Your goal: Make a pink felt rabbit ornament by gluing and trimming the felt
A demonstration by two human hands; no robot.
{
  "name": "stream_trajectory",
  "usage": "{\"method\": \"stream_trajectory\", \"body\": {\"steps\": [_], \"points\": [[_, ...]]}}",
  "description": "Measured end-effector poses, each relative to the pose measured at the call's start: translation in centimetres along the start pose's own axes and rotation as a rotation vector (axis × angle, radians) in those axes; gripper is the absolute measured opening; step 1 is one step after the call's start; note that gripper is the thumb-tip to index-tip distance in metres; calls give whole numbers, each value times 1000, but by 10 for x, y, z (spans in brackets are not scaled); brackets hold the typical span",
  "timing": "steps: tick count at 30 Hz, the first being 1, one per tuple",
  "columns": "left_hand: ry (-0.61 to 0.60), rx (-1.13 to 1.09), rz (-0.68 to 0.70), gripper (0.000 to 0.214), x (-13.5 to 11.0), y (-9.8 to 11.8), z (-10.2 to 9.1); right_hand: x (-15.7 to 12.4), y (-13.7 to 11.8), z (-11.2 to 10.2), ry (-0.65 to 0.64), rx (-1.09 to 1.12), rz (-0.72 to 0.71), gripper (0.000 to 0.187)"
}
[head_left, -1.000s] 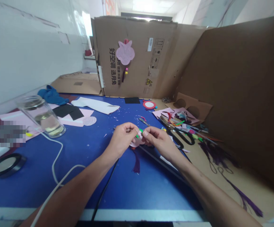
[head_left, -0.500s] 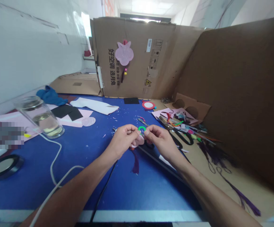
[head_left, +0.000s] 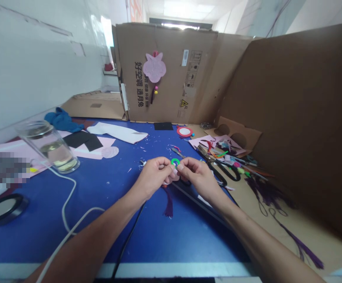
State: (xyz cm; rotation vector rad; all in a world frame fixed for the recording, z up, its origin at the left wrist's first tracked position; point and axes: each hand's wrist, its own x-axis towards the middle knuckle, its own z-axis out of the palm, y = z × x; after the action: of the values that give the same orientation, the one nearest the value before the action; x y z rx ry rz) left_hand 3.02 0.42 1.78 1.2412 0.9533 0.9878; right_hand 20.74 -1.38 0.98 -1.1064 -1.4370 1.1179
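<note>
A small bright green ring-shaped strip [head_left: 175, 161] stands up between my two hands, its lower ends at my fingertips. My left hand [head_left: 156, 173] pinches it from the left with closed fingers. From the right, my right hand [head_left: 195, 175] pinches the other end, thumb and forefinger together. Just below the fingertips shows a small pink paper piece [head_left: 175, 178], partly covered by the fingers. Under my left hand a dark purple tassel [head_left: 168, 204] hangs or lies over the blue table; its upper end is hidden. Black-handled scissors [head_left: 224, 173] lie right of my right hand.
A glass of pale liquid [head_left: 59, 155], a white cable [head_left: 67, 200] and a tape roll [head_left: 6, 209] are on the left. Purple tassels [head_left: 303, 245] and craft scraps lie on the right. Cardboard walls [head_left: 171, 74] stand behind, with a pink paper ornament [head_left: 154, 68] hanging.
My hands have come slightly closer together, and the green strip's ends have drawn nearer each other. The pink piece is now more covered by my fingers.
</note>
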Motion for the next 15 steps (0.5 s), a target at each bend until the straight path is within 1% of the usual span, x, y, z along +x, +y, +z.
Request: {"method": "stream_trajectory", "body": {"steps": [8, 15], "points": [[30, 7, -8, 19, 0, 0, 1, 0, 1, 2, -4, -8, 16, 40], [57, -21, 29, 15, 0, -1, 1, 0, -1, 2, -19, -9, 26, 39]]}}
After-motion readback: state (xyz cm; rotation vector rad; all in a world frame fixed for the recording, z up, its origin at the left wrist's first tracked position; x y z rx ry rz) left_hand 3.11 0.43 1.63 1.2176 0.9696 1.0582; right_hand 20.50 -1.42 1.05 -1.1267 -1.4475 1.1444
